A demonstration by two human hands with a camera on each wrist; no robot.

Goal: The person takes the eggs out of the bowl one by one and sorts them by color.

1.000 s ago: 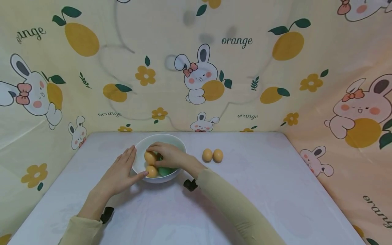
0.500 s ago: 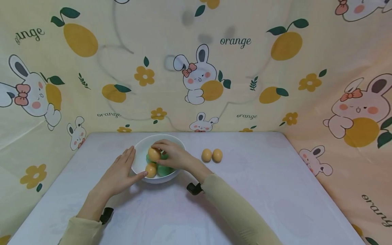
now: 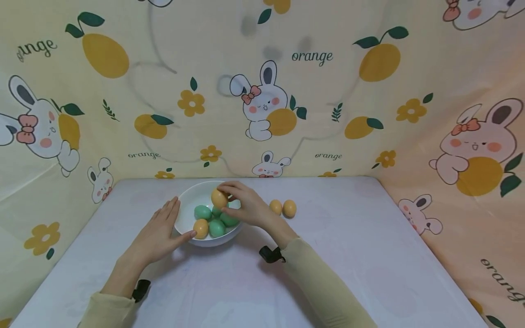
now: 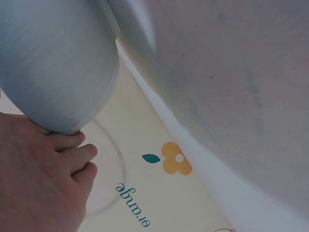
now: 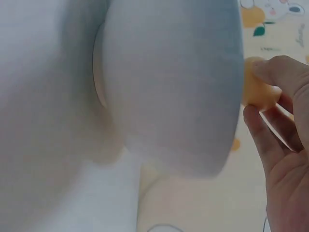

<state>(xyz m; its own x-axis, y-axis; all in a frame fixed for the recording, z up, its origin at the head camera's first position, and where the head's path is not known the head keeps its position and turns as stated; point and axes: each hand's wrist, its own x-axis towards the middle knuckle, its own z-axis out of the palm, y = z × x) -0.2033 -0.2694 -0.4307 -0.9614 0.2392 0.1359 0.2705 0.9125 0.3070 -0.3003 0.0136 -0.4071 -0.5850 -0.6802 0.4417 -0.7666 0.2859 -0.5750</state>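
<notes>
A white bowl (image 3: 186,207) on the table holds several green eggs (image 3: 217,228) and one yellow egg (image 3: 201,229). My right hand (image 3: 252,207) pinches another yellow egg (image 3: 219,198) between thumb and fingers, above the bowl's far right part. In the right wrist view this egg (image 5: 260,92) shows just past the bowl's rim, with the thumb on one side and fingers on the other. The left hand (image 3: 157,234) rests against the bowl's left side, its fingers extended and the thumb at the front rim. From the left wrist, several fingertips (image 4: 84,152) show by the bowl's outer wall.
Two more yellow eggs (image 3: 289,208) lie side by side on the table, right of the bowl and partly behind the right hand. The pale table (image 3: 229,287) ends at a printed cloth backdrop (image 3: 311,100) behind and on both sides.
My right hand has lifted the yellow egg up and to the right within the bowl, uncovering green eggs beneath. The left hand stays on the bowl.
</notes>
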